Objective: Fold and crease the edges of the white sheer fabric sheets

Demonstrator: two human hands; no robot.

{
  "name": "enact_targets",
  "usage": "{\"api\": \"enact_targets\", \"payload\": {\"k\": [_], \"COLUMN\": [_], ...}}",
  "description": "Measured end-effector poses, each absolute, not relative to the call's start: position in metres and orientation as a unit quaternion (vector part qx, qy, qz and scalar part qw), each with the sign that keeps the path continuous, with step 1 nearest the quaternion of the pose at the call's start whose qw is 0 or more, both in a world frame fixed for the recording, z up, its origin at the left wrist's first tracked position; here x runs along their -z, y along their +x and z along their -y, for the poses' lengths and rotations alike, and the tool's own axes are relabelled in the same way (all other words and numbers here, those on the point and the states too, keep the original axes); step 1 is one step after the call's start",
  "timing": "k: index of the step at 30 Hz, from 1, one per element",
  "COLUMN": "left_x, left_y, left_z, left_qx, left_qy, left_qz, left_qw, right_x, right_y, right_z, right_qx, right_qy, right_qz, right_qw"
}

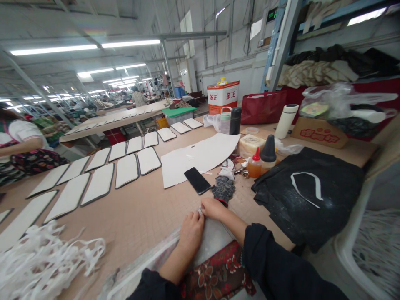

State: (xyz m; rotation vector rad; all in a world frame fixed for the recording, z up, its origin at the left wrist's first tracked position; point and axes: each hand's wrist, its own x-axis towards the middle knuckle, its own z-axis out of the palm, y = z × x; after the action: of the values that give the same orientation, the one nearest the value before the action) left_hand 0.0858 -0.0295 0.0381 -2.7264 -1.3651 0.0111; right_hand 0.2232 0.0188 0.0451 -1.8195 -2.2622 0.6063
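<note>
My left hand [192, 229] and my right hand [214, 208] are together at the table's near edge, fingers closed. Between their fingertips is a small whitish, see-through bit that looks like part of the clear plastic sheet [215, 238] spread below them; its outline is mostly hidden. Just beyond my right hand lies a grey knitted glove [223, 188]. A black phone [197, 180] rests beside it, partly on a large white sheet [200, 156]. Under my forearms shows a dark red flowered cloth [215, 273].
Rows of white, dark-edged panels [98, 183] cover the left side. White strips [46, 260] are heaped front left. At right are black sheets [312, 191], a red-capped bottle [254, 164], a pale flask [286, 121] and a white bin [346, 258]. A co-worker [25, 141] is far left.
</note>
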Motion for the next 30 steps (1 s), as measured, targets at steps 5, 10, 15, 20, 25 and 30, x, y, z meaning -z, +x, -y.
{"api": "enact_targets", "payload": {"k": [5,10,15,20,25,30], "left_x": [-0.038,-0.037,-0.037,-0.038,-0.040,-0.040], "left_y": [0.086,0.086,0.084,0.081,0.072,0.072], "left_z": [0.029,0.030,0.028,0.024,0.024,0.029], "left_qx": [-0.006,0.003,0.029,0.102,0.135,0.065], "left_qy": [-0.892,-0.890,-0.880,-0.843,-0.807,-0.856], "left_qz": [0.450,0.452,0.474,0.523,0.550,0.508], "left_qw": [0.053,0.057,0.023,-0.082,-0.165,-0.077], "right_x": [-0.040,-0.031,-0.031,-0.028,-0.023,-0.029], "right_y": [0.228,0.225,0.223,0.223,0.230,0.232], "right_z": [-0.025,-0.028,-0.025,-0.002,0.013,0.020], "right_qx": [-0.226,-0.237,-0.230,-0.209,-0.209,-0.163], "right_qy": [-0.607,-0.618,-0.625,-0.577,-0.519,-0.472], "right_qz": [0.754,0.739,0.728,0.756,0.795,0.839], "right_qw": [0.106,0.123,0.165,0.228,0.234,0.215]}}
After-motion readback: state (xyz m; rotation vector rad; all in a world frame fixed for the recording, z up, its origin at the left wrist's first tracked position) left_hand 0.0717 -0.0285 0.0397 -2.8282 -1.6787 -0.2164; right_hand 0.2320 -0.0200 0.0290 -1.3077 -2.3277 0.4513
